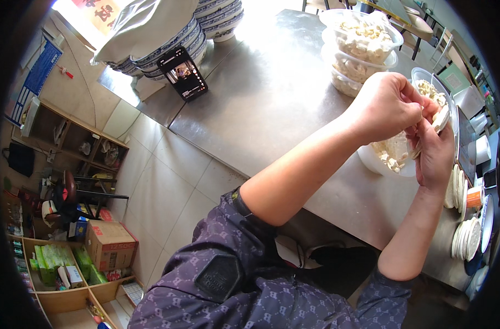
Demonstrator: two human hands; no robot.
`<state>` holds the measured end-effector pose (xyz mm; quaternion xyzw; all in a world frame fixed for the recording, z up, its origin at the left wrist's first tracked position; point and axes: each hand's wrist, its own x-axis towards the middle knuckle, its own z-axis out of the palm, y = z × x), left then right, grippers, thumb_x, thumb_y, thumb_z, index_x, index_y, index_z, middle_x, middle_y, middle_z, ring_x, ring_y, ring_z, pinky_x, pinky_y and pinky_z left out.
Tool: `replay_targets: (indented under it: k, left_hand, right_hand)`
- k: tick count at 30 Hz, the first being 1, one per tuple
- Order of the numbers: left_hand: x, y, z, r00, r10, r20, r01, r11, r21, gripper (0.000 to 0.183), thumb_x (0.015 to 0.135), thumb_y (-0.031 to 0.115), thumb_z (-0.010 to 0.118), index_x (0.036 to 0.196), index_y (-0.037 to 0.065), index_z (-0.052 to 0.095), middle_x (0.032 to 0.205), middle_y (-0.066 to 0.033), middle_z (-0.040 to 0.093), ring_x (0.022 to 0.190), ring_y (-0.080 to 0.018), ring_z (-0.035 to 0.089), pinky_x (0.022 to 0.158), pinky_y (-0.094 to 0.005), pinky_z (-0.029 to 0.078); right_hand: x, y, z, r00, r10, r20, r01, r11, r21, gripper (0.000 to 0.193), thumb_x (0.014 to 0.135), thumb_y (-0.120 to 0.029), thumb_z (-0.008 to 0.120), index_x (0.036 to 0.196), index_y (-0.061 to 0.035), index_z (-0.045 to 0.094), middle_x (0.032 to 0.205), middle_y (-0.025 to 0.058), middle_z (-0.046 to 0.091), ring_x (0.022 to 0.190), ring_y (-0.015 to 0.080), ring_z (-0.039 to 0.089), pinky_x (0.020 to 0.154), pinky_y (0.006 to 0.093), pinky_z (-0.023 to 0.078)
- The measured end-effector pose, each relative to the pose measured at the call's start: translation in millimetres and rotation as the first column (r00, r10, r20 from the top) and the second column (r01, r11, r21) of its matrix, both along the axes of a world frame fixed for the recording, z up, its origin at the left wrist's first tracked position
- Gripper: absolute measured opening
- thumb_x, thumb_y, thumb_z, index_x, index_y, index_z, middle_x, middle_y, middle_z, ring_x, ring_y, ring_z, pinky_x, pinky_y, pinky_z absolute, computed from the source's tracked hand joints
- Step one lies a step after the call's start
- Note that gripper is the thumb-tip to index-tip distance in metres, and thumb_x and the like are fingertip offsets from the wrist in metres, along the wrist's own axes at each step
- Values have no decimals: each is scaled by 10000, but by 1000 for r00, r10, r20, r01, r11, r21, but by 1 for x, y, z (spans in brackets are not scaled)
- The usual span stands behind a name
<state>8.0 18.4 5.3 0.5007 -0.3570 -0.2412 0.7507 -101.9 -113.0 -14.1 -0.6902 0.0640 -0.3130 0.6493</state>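
Observation:
My right hand [434, 153] holds a pale, round flatbread [441, 119] on edge, its fingers wrapped around it. My left hand [392, 107] is closed in a pinch at the flatbread's near edge; the fingertips partly hide what they grip. Below both hands sits a clear plastic bowl [372, 162] with small torn bits of bread [391, 159] inside. Just beyond the hands, a second plastic tub [418, 72] is filled with similar bits. Whole flatbreads lie stacked to the right, in one pile [465, 239] and another [454, 187].
Stacked plastic tubs [338, 66] of bread bits stand at the back of the metal table [261, 104]. At far left, a phone [183, 74] with a lit screen leans against blue-and-white bowls [198, 41] under a white cloth. Shelves and a cardboard box [111, 245] stand on the floor.

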Motion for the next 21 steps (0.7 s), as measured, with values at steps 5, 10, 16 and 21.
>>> replay_targets:
  k: [5, 10, 16, 21]
  left_hand:
    - [6, 1, 0, 993, 5, 118, -14, 997, 72, 158, 812, 55, 751, 889, -53, 664, 771, -98, 707, 662, -127, 702, 612, -273, 595]
    - [7, 5, 1, 976, 59, 210, -108, 968, 229, 220, 780, 110, 790, 862, -27, 638, 729, -81, 677, 617, -119, 659, 553, -274, 551]
    - [5, 9, 5, 990, -37, 135, -13, 938, 346, 175, 782, 95, 772, 835, -24, 655, 702, -67, 667, 576, -109, 620, 522, -273, 508]
    - [8, 7, 7, 990, -13, 140, -16, 979, 204, 133, 826, 53, 736, 892, -54, 694, 739, -64, 690, 600, -105, 641, 547, -278, 536]
  right_hand:
    - [-1, 3, 2, 993, -91, -74, 84, 992, -98, 147, 1008, -51, 645, 1145, -11, 679, 988, 19, 697, 796, 60, 631, 670, 196, 483]
    - [-5, 11, 4, 981, -187, 59, 194, 880, -434, 129, 953, -30, 718, 1074, -13, 677, 948, 15, 681, 849, 109, 628, 775, 250, 511]
    - [-5, 12, 0, 954, -271, 127, 288, 721, -630, 210, 872, -26, 778, 1042, -30, 655, 958, 40, 677, 884, 142, 627, 847, 286, 518]
    - [0, -6, 0, 894, -428, 133, 428, 726, -537, 225, 868, 27, 716, 1069, -35, 637, 1067, 65, 682, 981, 149, 638, 909, 298, 517]
